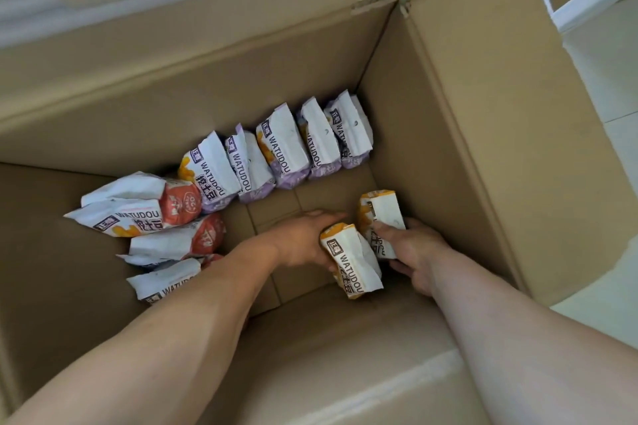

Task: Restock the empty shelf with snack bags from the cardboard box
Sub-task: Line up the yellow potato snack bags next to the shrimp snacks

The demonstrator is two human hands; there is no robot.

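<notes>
While both hands work at the floor of the cardboard box (466,107), the pick-up step of the restock is in hand. The left hand (303,238) lies against the left side of a yellow-trimmed snack bag (348,260); its fingers are hidden behind the bag, so whether they grip it or only steady it cannot be told. The right hand (411,248) has its thumb over the lower part of a second yellow-trimmed bag (379,217), fingers curled beneath, clamped on it. Both bags stand together near the box's right wall, toward the near-right corner of the box floor. A row of purple-trimmed bags (283,148) leans along the far wall, running to the far-right corner, and several red-trimmed bags (145,214) lie stacked against the left wall. The shelf to be filled is not clearly shown; only white framing (587,7) appears beyond the box's far-right corner. Judged from this, the next move calls for a secure hold on both bags, a straight lift clear of the tall right flap, and a carry to the shelf. Many bags remain, so the task is likely far from complete.
</notes>
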